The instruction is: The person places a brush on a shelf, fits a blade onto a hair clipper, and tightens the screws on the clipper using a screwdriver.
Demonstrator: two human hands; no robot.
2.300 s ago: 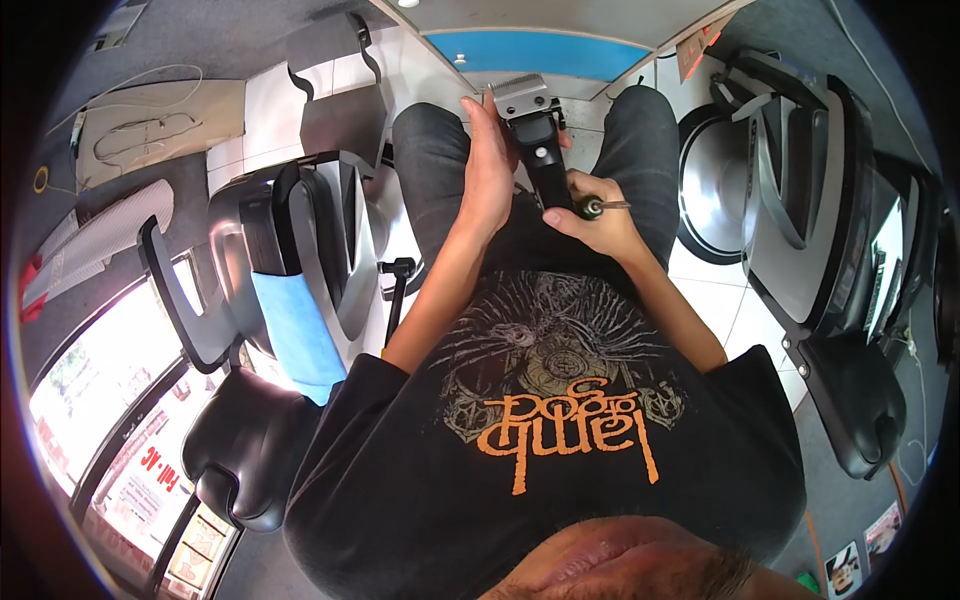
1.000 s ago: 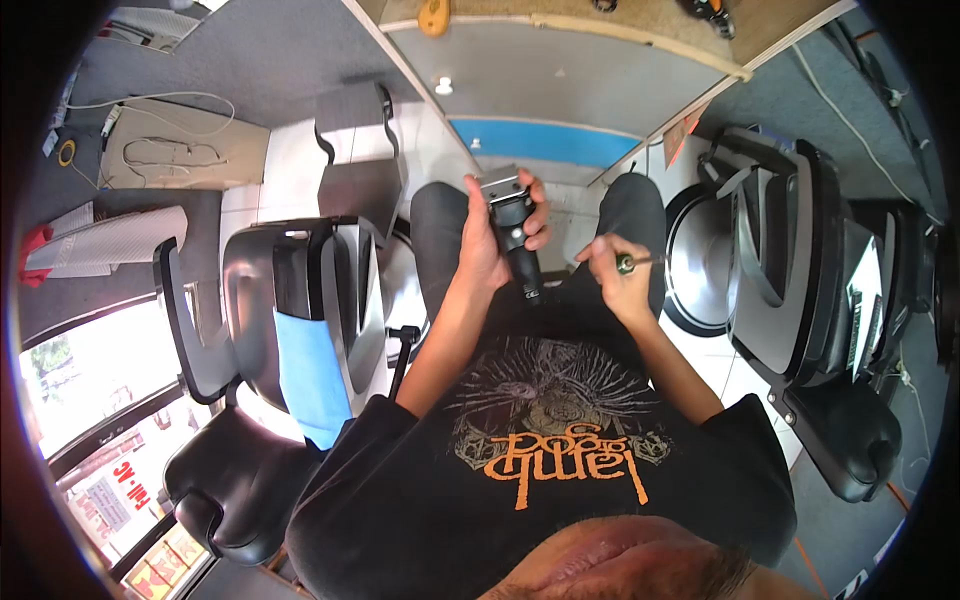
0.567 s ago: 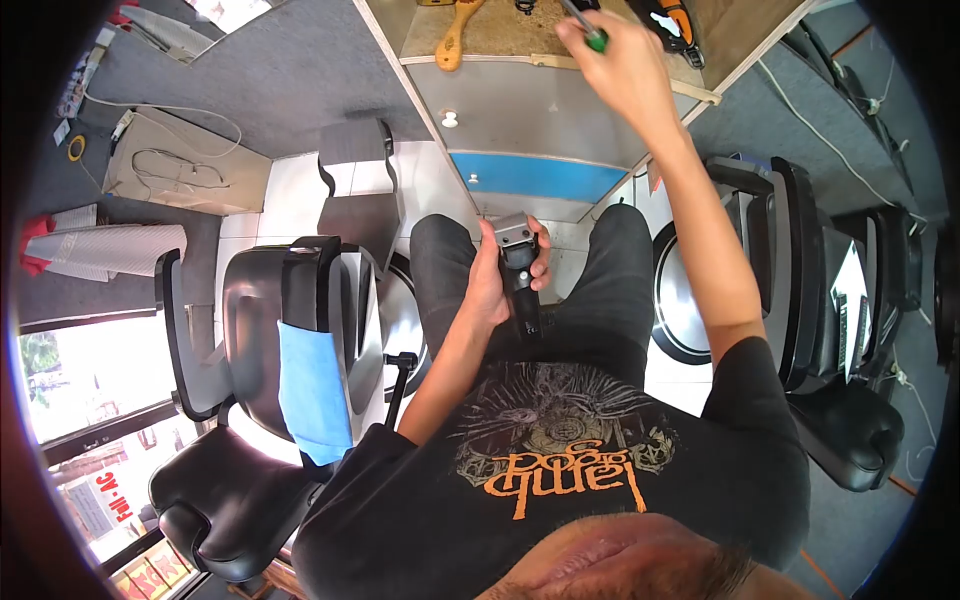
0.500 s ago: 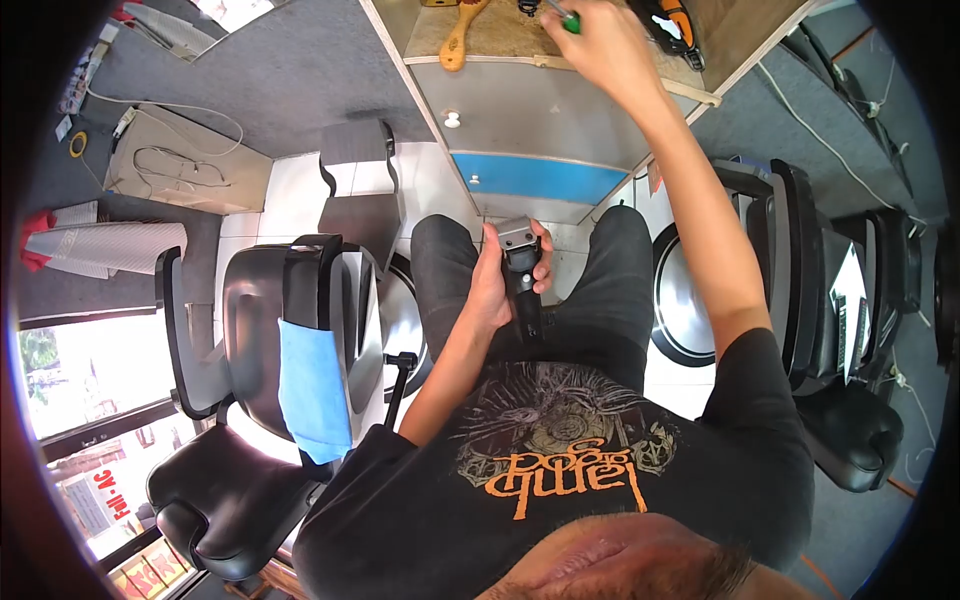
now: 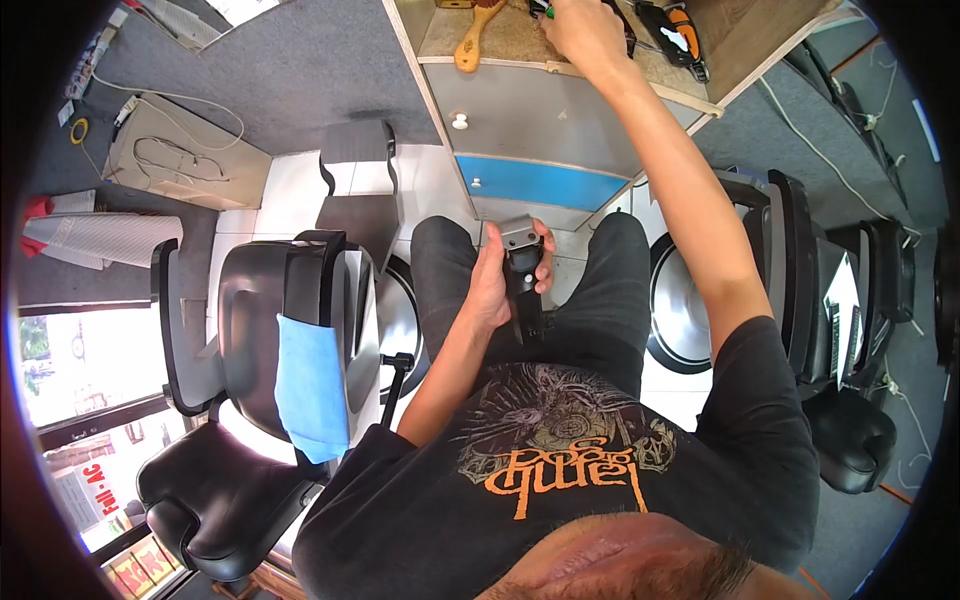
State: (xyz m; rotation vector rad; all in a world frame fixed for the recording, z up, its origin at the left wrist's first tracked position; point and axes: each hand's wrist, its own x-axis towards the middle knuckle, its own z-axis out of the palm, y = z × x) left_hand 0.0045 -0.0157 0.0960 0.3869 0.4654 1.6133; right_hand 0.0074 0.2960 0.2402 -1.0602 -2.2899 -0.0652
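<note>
My left hand is wrapped around a black hair clipper, held upright over my lap with its silver blade end away from me. My right hand reaches to the wooden shelf, its fingers curled around a green-handled screwdriver, of which only a bit of green shows. Small dark items lie by these fingers, partly cut off at the top edge. On the shelf to the left rests a wooden-handled brush. To the right lies a black and orange tool.
Below the shelf are a grey drawer front and a blue one. A black barber chair with a blue cloth stands left, another chair right. A cardboard-coloured box with a cable sits at the upper left.
My right hand has shifted slightly left and up on the shelf, and less of the screwdriver shows. The left hand holds the hair clipper almost as before. The view has tilted a little.
</note>
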